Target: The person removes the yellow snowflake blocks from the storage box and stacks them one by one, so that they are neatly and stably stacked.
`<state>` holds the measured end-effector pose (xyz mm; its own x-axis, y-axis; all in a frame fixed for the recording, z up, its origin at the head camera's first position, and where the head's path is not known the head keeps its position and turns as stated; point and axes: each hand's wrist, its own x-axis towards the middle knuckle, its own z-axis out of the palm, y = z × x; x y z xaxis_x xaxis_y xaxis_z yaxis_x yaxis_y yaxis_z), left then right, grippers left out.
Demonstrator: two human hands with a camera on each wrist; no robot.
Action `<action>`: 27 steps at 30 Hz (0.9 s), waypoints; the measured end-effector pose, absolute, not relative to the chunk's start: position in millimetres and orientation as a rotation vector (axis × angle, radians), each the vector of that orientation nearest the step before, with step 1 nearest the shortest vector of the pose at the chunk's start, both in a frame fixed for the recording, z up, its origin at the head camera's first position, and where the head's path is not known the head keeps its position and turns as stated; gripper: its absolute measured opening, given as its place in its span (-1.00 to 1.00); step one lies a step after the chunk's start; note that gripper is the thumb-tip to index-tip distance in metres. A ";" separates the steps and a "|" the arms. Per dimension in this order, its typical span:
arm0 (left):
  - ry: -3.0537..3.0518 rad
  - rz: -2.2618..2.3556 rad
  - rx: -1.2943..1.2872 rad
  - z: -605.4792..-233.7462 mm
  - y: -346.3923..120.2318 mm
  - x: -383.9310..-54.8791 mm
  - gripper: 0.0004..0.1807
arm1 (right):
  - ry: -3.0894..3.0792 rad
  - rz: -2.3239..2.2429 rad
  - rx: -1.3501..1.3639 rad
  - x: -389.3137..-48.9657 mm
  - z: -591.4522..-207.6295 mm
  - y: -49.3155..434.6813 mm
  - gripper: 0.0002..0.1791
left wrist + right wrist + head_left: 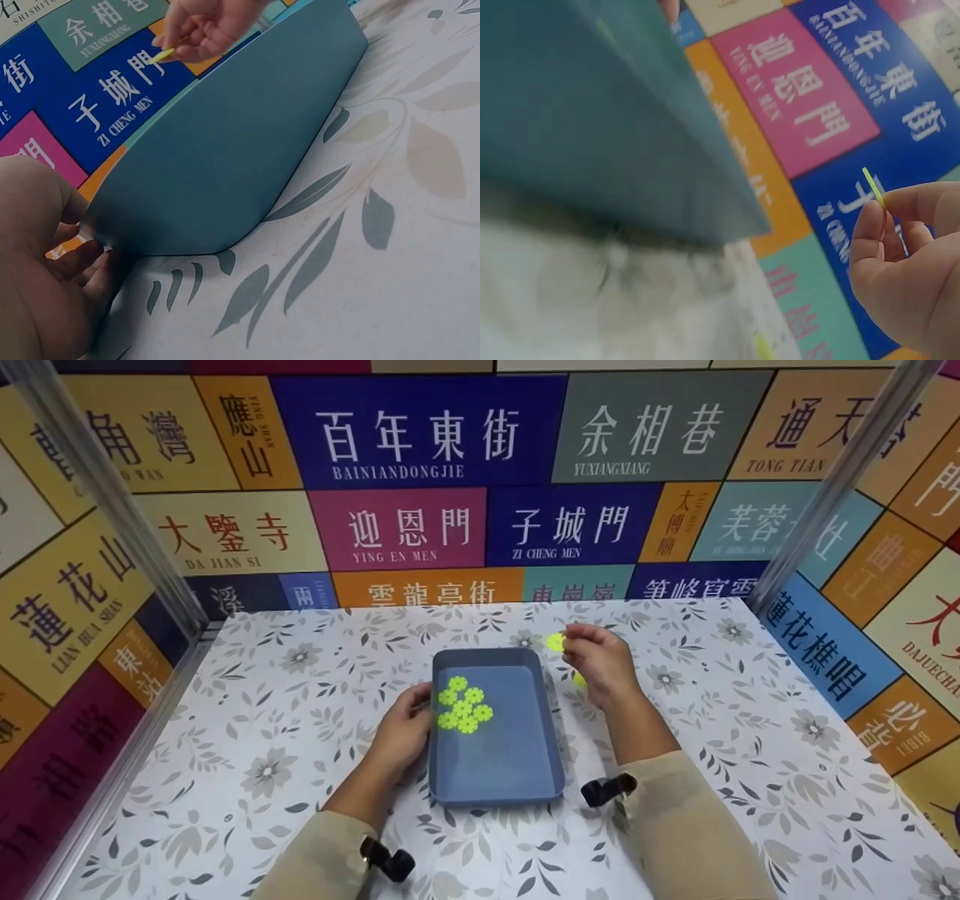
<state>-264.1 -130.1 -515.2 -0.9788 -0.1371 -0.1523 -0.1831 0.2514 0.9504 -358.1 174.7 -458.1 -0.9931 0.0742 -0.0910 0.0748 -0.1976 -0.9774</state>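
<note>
Flowered tablecloth: right hand pinches thin yellow flower beside tray; left hand touches tray's side, grip unclear. Slack pinch could drop flower outside.

Tray smooth, matt, plastic-looking; flower pieces plastic-looking; sleeves matt cloth; corner post glossy, metal-looking

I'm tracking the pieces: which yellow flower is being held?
The flower pinched by the right hand; the clustered flowers lie in the tray, another yellow piece on the table.
</note>
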 end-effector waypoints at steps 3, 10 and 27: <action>2.450 1.872 -0.332 -514.8 -130.6 -264.8 -0.40 | 1.991 -2.408 0.216 -362.0 -467.9 184.1 -0.76; 2.417 1.883 -0.364 -514.4 -129.7 -265.8 -0.39 | 1.976 -2.396 0.328 -370.6 -486.1 203.8 -0.74; 2.463 1.873 -0.330 -513.9 -130.0 -264.2 -0.38 | 2.230 -2.152 0.440 -376.4 -505.6 230.1 -0.55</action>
<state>-264.2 -130.0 -513.9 -0.9771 -0.1496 -0.1514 -0.1858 0.2531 0.9494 -376.4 230.1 -505.6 -0.9604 0.1928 -0.2010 0.2077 0.0151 -0.9781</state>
